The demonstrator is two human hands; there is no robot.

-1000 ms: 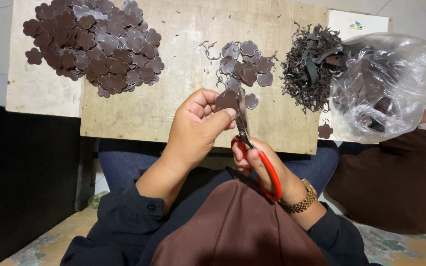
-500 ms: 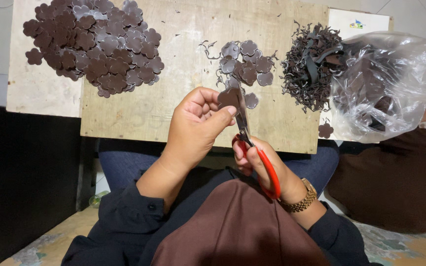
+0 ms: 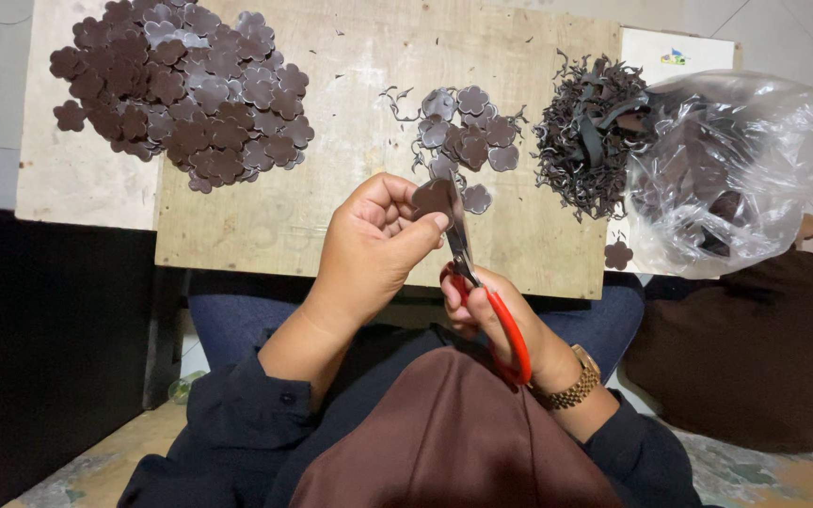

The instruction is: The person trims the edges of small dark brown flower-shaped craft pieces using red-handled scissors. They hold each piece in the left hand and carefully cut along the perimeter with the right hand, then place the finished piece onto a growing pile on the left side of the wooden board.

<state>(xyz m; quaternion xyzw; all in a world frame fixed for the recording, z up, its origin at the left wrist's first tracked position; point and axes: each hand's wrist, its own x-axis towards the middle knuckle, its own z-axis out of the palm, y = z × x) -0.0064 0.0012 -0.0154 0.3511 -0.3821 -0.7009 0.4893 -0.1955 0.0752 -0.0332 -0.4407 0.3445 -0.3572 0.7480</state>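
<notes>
Right at the pinch, the left hand point(image 3: 369, 249) closes thumb and fingertips on a small dark brown flower-shaped piece point(image 3: 432, 198), which stands just beyond the fingertips, above the near edge of the wooden board point(image 3: 331, 216). The right hand point(image 3: 486, 315) is wrapped around the red handles of a pair of scissors point(image 3: 472, 273), fingers through the loops; whether the blades are parted or shut I cannot tell, since the piece covers them where they meet.

The scissors lie just right of the left thumb, their blades touching the right edge of the held piece. Their long axis runs from the handles, near and to the right, up to the tip, far and slightly left, so the tip points away from the person toward the small pile of cut pieces point(image 3: 468, 136).

Against the picture half a second ago, little differs: both hands sit in the same place, the piece is held at nearly the same height, and the piles are unchanged.

Farther out, a large heap of brown flower shapes point(image 3: 181, 89) lies at the far left, a tangle of dark offcuts point(image 3: 585, 132) at the far right, and just beside it a clear plastic bag point(image 3: 745, 179). A gold wristwatch point(image 3: 571, 386) circles the right wrist.
</notes>
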